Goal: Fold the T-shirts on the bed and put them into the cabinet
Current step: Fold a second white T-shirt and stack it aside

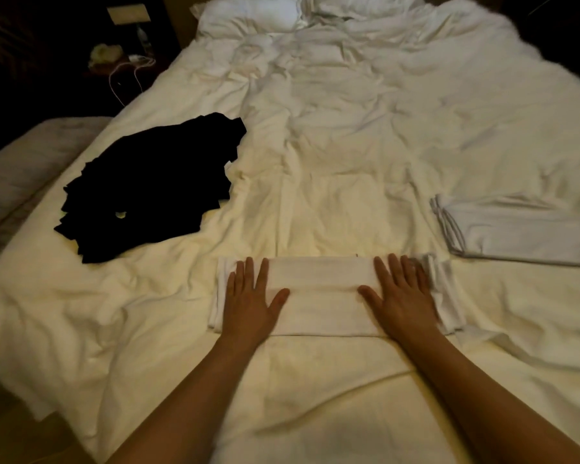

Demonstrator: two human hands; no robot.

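Bedding fills almost the whole head view: a wide bed (349,145) with a rumpled cream-white duvet, and white pillows (248,15) at the far end. The room around it is dark. To the far left of the hands stands a dim nightstand (121,58) with a thin white cable (128,73) hanging over its edge, and a second mattress edge (31,155) shows at the left side.

Both hands lie flat on a folded white T-shirt (322,296), which rests on the duvet near the front edge of the bed as a long band going from left to right. The left hand (252,296) presses on its left part, and the right hand (402,296) presses on its right part; a bare stretch of the shirt lies between them. A little cloth sticks out past the outer side of each hand, more on the right, where layered edges are visible. Beyond the left hand and further to the left lies a loose pile of black T-shirts (148,189), not touching the white one. Beyond the right hand and to the right lies another folded white T-shirt (516,229), near but apart from the pressed shirt.

Both hands are open, palms down, fingers straight and a little spread, pointing away from the person, with the thumbs turned toward each other. Nothing is gripped; the fingers only press on the cloth. The right hand's fingers look slightly blurred. Both bare forearms come up from the bottom of the view and draw closer together toward the shirt.
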